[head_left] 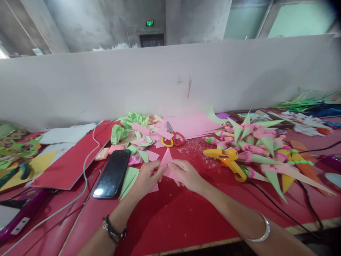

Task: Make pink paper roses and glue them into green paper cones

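Both my hands meet over the red table (170, 213) on one piece of pink paper (167, 159), folded to a point that sticks up between them. My left hand (146, 177) pinches its left edge with closed fingers. My right hand (186, 173) grips the right side, thumb on top. Green paper pieces (128, 177) lie under my left hand, beside a black phone (113, 173).
Scissors (173, 137) with red and yellow handles lie behind the hands on pink sheets (191, 124). A yellow glue gun (226, 158) and its black cord sit right, before a pile of pink-and-green paper cones (255, 145). Red card (71, 160), cables and scraps lie left. A grey partition (170, 78) backs the table.
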Available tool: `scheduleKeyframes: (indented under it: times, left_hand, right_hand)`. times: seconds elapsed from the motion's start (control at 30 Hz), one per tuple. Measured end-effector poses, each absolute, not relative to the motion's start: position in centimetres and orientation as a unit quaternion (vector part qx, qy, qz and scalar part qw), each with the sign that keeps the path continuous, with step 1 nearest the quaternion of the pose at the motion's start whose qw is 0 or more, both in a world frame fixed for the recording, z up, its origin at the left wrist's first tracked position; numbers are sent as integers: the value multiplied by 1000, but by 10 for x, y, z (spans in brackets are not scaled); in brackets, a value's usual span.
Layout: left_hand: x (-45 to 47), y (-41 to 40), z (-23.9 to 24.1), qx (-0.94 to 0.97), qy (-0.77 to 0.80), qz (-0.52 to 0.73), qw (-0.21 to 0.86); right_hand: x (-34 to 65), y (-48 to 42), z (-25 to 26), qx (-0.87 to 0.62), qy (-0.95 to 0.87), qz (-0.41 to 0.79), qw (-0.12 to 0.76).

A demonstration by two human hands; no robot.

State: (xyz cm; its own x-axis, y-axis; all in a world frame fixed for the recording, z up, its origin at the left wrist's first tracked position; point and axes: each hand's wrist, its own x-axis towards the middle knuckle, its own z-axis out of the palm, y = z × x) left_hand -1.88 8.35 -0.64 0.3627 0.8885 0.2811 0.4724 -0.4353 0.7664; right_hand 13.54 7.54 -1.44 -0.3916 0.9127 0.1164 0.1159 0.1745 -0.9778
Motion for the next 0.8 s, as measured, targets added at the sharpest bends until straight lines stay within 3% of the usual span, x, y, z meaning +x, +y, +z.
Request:
scheduleKeyframes:
  times: [0.27,0.47,0.8]
  left_hand:
    - [-21,87,-6,671,488,420,368]
    - [-22,88,-8,653,488,431,387]
    - [-18,83,-7,727,458,371,353]
  right_hand:
    - [143,76,-10,-367,-730,363,448]
    - [148,76,-4,-308,-811,284,408]
    - [144,79,-8,-331,-738,373,455]
